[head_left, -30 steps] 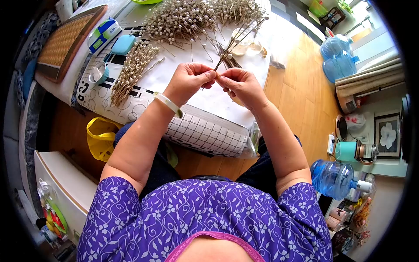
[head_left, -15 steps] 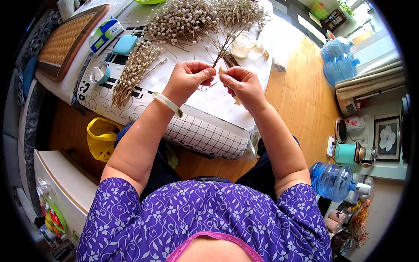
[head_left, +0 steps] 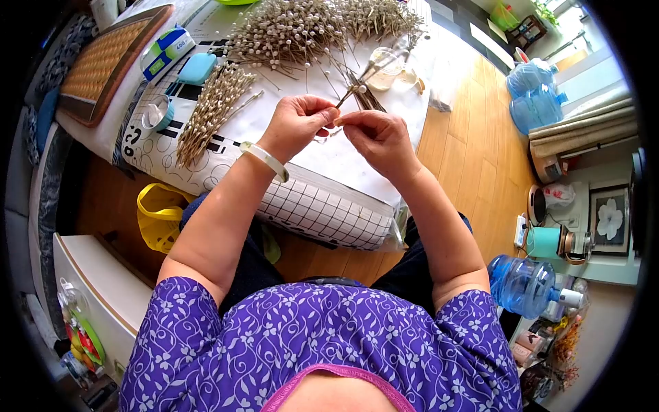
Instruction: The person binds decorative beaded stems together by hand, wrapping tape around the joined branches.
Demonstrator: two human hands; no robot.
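At upper centre of the frame, the left hand [head_left: 302, 125] is tightly pinching the thin stems [head_left: 348, 95], which are slanting toward upper right, while the right hand [head_left: 379, 137], opening and hold indiscernible, is adjoining their lower ends.

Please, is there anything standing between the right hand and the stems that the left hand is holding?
Nothing visible does. The right hand is close beside the left hand, which pinches the stems; whether the hands touch is hard to tell.
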